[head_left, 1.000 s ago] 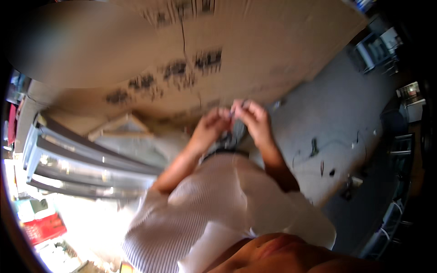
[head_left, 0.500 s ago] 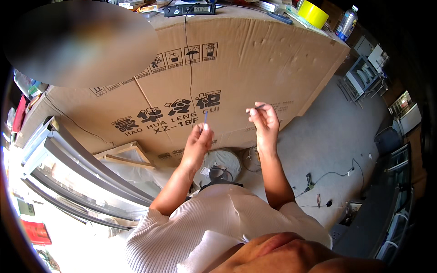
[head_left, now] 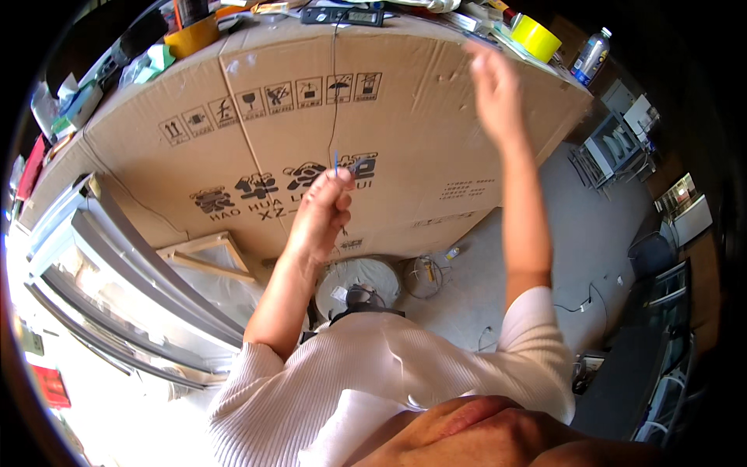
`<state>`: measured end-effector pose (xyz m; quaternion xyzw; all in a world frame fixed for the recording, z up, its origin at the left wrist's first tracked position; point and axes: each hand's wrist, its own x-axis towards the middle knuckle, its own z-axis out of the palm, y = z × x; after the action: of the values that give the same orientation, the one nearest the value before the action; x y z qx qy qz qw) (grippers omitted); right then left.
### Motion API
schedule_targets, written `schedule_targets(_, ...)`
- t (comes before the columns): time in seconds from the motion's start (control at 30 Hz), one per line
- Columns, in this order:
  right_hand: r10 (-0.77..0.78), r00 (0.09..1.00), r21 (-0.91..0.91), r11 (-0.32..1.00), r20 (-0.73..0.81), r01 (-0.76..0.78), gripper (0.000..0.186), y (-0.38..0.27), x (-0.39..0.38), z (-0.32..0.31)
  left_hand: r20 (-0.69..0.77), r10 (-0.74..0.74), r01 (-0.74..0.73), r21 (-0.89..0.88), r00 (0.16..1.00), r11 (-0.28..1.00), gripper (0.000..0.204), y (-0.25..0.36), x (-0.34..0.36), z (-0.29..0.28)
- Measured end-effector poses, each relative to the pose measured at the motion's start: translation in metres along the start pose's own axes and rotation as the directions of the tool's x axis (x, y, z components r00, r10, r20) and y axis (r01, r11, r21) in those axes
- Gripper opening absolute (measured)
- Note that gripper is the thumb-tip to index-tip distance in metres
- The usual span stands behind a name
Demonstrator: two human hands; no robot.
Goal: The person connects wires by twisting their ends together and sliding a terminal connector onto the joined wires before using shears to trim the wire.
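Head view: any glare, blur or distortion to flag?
Head view: lower left blown out white, right rim dark; right hand looks blurred, left hand crisper; thin blue piece in it too small for detail; top edge of the cardboard box bows, fisheye-style.

- Left hand (head_left: 320,208) pinches a thin blue piece (head_left: 336,160) upright before the cardboard carton (head_left: 432,117)
- Right hand (head_left: 496,92), blurred, is raised near the yellow tape roll (head_left: 535,39)
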<state>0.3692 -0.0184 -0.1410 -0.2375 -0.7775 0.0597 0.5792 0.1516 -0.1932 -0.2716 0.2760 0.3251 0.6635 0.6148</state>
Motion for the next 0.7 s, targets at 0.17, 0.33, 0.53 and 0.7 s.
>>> schedule_targets(0.17,0.255,0.81,-0.65,0.735,0.528,0.193,0.03,0.122,0.132,-0.073,0.019,0.023,-0.02,-0.159,1.0,0.987,0.015,0.021,0.002,0.008)
schedule_targets(0.33,0.591,0.495,-0.665,0.746,0.637,-0.033,0.033,0.122,0.174,-0.061,-0.196,0.336,-0.308,0.159,0.921,0.938,0.016,0.031,-0.008,0.002)
schedule_targets(0.53,0.432,0.499,-0.55,0.827,0.751,0.112,0.017,0.11,0.171,-0.074,-0.141,0.7,-0.594,0.428,0.701,0.681,0.018,0.033,-0.005,-0.001)
schedule_targets(0.7,0.41,0.67,-0.355,0.907,0.618,-0.227,0.021,-0.004,0.075,-0.077,0.0,0.894,-0.627,0.713,0.449,0.314,0.017,0.049,0.001,-0.002)
